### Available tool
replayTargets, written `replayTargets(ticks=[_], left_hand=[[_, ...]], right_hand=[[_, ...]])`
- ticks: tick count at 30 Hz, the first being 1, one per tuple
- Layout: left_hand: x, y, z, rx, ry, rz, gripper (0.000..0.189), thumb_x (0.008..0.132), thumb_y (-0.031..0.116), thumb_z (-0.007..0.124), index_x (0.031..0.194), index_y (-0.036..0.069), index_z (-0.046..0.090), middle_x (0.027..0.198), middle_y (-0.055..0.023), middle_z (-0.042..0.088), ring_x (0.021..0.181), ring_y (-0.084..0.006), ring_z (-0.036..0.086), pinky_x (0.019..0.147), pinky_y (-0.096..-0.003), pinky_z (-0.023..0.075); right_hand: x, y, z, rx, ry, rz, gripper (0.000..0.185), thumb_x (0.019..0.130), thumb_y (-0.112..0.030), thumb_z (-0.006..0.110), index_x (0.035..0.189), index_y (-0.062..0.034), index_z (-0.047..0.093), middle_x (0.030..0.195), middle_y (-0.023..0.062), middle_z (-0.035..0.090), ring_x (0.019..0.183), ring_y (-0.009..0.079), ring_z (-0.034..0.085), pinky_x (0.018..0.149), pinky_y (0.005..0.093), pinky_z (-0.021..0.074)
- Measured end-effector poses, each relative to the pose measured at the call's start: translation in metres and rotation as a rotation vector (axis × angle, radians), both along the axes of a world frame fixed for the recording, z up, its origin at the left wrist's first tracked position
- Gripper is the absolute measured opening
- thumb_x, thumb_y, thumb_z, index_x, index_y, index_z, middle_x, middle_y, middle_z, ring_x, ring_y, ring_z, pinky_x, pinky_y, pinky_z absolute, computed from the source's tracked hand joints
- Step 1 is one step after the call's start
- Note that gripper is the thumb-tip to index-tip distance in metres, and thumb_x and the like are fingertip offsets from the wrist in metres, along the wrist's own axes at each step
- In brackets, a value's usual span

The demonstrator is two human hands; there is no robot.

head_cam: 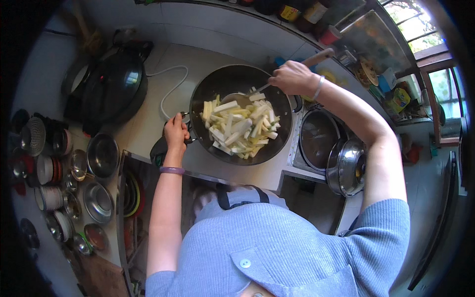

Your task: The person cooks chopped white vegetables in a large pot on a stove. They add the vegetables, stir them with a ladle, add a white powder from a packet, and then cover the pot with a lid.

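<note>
A large dark wok [241, 72] stands on the light counter in front of me. Pale green-white vegetable strips [241, 126] are heaped in it. My left hand [176, 130] is closed around the wok's left handle, and only the ends of that handle show past my fingers. Above the wok's right rim, my right hand [295, 78] grips a metal spatula [237, 99] with a wooden handle [318, 57]. The spatula's blade lies at the far side of the vegetable strips, partly covered by them. Whatever heats the wok is hidden beneath it.
A black electric appliance [115, 85] sits at the left, near a white cord [174, 69]. Metal bowls [98, 202] and stacked dishes crowd the left counter. To the right are a dark pan [318, 139] and a shiny steel pot [347, 170]. Bottles [311, 16] line the shelf above.
</note>
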State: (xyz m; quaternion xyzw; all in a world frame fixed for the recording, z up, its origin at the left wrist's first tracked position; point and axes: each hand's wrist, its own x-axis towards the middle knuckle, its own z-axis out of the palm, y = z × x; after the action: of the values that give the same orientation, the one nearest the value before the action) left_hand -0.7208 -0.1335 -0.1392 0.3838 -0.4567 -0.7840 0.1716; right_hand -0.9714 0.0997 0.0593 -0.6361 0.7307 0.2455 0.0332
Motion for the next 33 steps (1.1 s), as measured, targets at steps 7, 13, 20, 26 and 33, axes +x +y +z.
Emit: replayTargets(ticks=[7, 13, 20, 26, 33], left_hand=[[-0.006, 0.001, 0.001, -0.033, 0.026, -0.011, 0.031, 0.094, 0.029, 0.051, 0.095, -0.002, 0.056, 0.058, -0.0013, 0.043, 0.040, -0.0094, 0.037, 0.036, -0.0251, 0.0308], [-0.007, 0.002, 0.002, -0.001, 0.004, 0.002, 0.031, 0.094, 0.028, 0.052, 0.093, -0.002, 0.056, 0.059, -0.0018, 0.044, 0.040, -0.0095, 0.037, 0.036, -0.0253, 0.0305], [-0.001, 0.002, 0.000, -0.015, -0.008, 0.012, 0.031, 0.094, 0.029, 0.052, 0.095, -0.002, 0.057, 0.059, -0.0022, 0.045, 0.040, -0.0095, 0.038, 0.036, -0.0251, 0.0309], [-0.004, 0.004, 0.007, -0.006, -0.050, 0.030, 0.030, 0.094, 0.028, 0.053, 0.094, -0.001, 0.057, 0.060, -0.0020, 0.046, 0.040, -0.0084, 0.037, 0.036, -0.0245, 0.0310], [-0.005, 0.004, 0.008, -0.005, -0.029, 0.019, 0.030, 0.094, 0.027, 0.052, 0.093, -0.003, 0.057, 0.060, -0.0020, 0.046, 0.040, -0.0086, 0.037, 0.036, -0.0248, 0.0311]], right_hand=[[0.013, 0.032, 0.051, 0.031, 0.223, -0.064, 0.010, 0.066, -0.015, 0.065, 0.075, -0.0124, 0.069, 0.072, 0.0047, 0.066, 0.070, 0.0216, 0.067, 0.059, 0.0341, 0.0518], [0.009, 0.056, 0.025, 0.221, 0.265, -0.242, 0.010, 0.070, -0.014, 0.061, 0.069, -0.0090, 0.070, 0.071, 0.0091, 0.067, 0.069, 0.0243, 0.067, 0.060, 0.0352, 0.0526], [0.015, 0.094, -0.059, 0.161, -0.291, -0.767, 0.023, 0.080, -0.026, 0.058, 0.095, -0.0135, 0.071, 0.092, 0.0138, 0.067, 0.086, 0.0331, 0.064, 0.075, 0.0410, 0.0511], [0.027, 0.075, -0.121, -0.179, -0.529, -0.806, 0.024, 0.083, -0.026, 0.057, 0.098, -0.0111, 0.069, 0.096, 0.0157, 0.066, 0.089, 0.0338, 0.062, 0.077, 0.0395, 0.0489], [0.025, 0.074, -0.054, -0.147, -0.405, -0.740, 0.023, 0.083, -0.023, 0.057, 0.101, -0.0157, 0.069, 0.091, 0.0117, 0.067, 0.081, 0.0295, 0.064, 0.071, 0.0389, 0.0512]])
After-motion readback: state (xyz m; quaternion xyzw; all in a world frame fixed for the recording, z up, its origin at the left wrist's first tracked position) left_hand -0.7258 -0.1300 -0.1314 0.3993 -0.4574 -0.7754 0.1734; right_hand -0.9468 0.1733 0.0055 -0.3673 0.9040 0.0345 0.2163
